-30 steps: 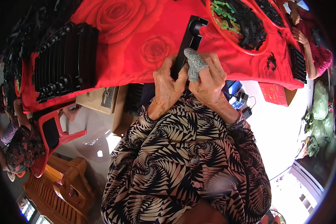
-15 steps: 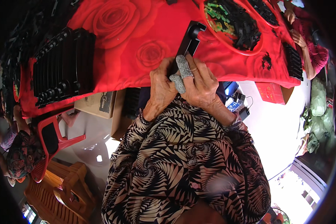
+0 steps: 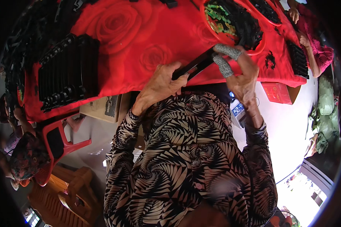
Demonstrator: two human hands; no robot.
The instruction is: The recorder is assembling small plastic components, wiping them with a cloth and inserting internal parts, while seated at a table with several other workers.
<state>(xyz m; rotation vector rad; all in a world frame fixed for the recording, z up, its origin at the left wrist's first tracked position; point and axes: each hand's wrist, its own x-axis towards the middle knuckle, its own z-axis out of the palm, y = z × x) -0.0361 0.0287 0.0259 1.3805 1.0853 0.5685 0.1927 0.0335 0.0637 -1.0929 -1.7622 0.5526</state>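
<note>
My left hand (image 3: pixel 165 81) is closed around the near end of a long black plastic strip-shaped part (image 3: pixel 199 64), held slanted up to the right over the table's front edge. At its far end, my right hand (image 3: pixel 243 75) pinches the part between thumb and forefinger. Grey knitted finger covers sleeve both of those fingers. The exact contact at the fingertips is partly hidden.
A red rose-patterned cloth (image 3: pixel 155 34) covers the table. Stacked black parts (image 3: pixel 70 72) stand at left, beside a dark heap (image 3: pixel 30 49). A red basket (image 3: pixel 250 52) holds green and black pieces. Another person's arm (image 3: pixel 310 56) is at far right; a red chair (image 3: pixel 70 149) stands lower left.
My right hand has moved right, away from my left, to the part's far end. The part has tilted from steep to a flatter slant. My left hand has shifted slightly.
</note>
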